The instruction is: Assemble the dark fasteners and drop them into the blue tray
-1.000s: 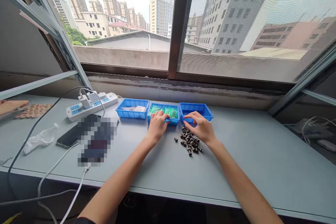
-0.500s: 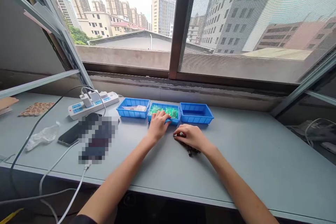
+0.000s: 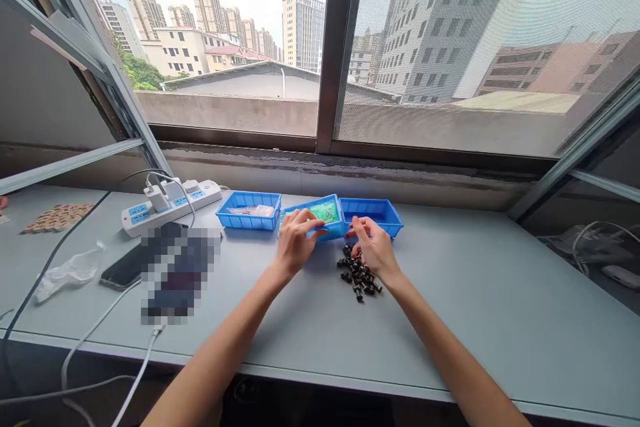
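My left hand (image 3: 296, 240) is closed on the near side of the middle blue bin (image 3: 338, 231), which sits tilted with its right end raised. Small green parts (image 3: 327, 211) fill that bin. My right hand (image 3: 374, 248) is held over a pile of black screw-like parts (image 3: 357, 273) on the desk. Its fingers are curled close together, and whatever is between them is too small or hidden to tell. Just behind it stands the right blue bin (image 3: 395, 215), partly covered by the hand and the middle bin.
A left blue bin (image 3: 240, 219) holds clear plastic bags. Further left are a white power strip (image 3: 173, 205) with plugs, a dark phone (image 3: 123, 272), a crumpled plastic bag (image 3: 70, 273) and loose cables. Brown pieces (image 3: 55, 219) lie at the far left, below the window.
The middle bin has gone from level to tilted under my left hand. My right hand has risen off the black parts toward the bins, uncovering the pile. The view has shifted slightly.
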`<state>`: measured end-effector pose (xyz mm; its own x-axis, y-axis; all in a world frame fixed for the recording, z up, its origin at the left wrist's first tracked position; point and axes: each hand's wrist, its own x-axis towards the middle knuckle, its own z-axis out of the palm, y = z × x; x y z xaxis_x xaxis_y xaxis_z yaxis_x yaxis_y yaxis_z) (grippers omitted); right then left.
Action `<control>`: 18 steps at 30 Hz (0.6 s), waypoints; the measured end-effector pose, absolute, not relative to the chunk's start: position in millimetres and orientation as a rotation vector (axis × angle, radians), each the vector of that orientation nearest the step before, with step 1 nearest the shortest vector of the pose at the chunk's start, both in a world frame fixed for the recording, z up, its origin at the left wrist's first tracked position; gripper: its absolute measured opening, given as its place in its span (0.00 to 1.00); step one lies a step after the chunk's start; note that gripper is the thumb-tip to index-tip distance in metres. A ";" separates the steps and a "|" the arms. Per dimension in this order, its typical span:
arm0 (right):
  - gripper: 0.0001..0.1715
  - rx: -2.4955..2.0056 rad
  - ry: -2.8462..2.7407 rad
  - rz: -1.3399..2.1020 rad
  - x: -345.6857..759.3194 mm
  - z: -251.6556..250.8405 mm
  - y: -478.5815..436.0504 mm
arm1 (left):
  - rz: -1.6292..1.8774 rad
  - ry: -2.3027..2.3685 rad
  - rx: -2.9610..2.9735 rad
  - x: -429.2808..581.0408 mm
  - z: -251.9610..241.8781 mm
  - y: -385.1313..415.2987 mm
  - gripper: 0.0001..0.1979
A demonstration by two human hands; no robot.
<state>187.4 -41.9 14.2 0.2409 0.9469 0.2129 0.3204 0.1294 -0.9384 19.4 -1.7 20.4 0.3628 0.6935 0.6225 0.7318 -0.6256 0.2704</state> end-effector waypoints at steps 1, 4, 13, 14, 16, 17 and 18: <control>0.33 -1.406 -1.216 0.792 187.5 15.4 -41.5 | -1.148 -1.301 -2.565 19.7 20.7 -2.0 0.03; 0.40 -1.382 -1.083 1.074 188.6 18.6 -40.6 | -1.136 -1.161 -2.663 21.9 20.5 -4.6 0.03; 0.32 -1.276 -1.115 0.876 187.5 17.6 -42.1 | -1.335 -0.843 -2.849 20.9 33.6 -19.9 0.10; 0.31 -1.267 -1.145 0.818 186.1 17.5 -43.3 | -1.407 -0.889 -2.823 20.0 34.8 -19.9 0.10; 0.28 -1.234 -1.217 0.712 182.7 18.4 -47.2 | -1.533 -1.074 -2.734 19.5 34.6 -17.8 0.11; 0.27 -1.216 -1.258 0.652 180.8 19.2 -49.8 | -1.580 -1.188 -2.681 20.1 33.2 -15.9 0.12; 0.26 -1.205 -1.302 0.585 178.8 19.9 -52.5 | -1.612 -1.300 -2.634 21.2 31.1 -13.9 0.12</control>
<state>178.8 -52.5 19.9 0.2454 0.8806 0.4053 0.2823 0.3350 -0.8989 21.2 -13.9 31.1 0.2441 0.7032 0.6677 0.5040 -0.6803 0.5322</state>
